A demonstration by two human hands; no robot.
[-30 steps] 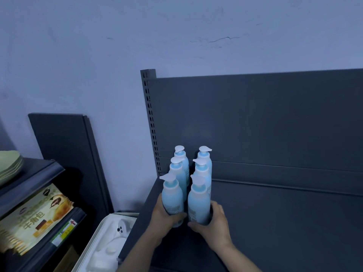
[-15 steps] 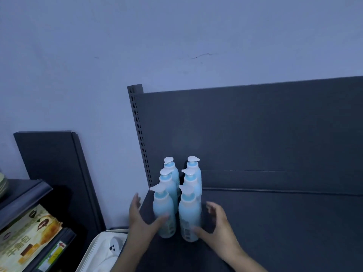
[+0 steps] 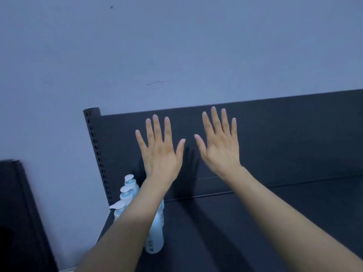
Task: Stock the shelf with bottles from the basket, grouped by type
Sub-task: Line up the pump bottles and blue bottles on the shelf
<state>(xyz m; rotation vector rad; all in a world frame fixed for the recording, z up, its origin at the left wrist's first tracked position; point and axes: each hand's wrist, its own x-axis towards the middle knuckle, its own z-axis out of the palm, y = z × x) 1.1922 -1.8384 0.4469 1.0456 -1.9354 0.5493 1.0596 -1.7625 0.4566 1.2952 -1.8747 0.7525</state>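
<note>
Bottles (image 3: 156, 232) stand upright, clustered at the left end of the shelf (image 3: 255, 222), partly hidden behind the left forearm. Beyond them, left hand (image 3: 160, 152) and right hand (image 3: 220, 146) are both raised, fingers spread wide, holding nothing, against the back panel (image 3: 294, 134). Wall (image 3: 176, 46) behind.

Pale blue-grey wall (image 3: 176, 46) behind, marked by a thin crack (image 3: 157, 82) and a small dark speck (image 3: 111, 7); dark board (image 3: 19, 213) at lower left.

A shop or stockroom — a dark metal gondola shelf (image 3: 255, 222) with a perforated upright (image 3: 96, 154), identical pump bottles (image 3: 128, 190) lined at its left edge.
</note>
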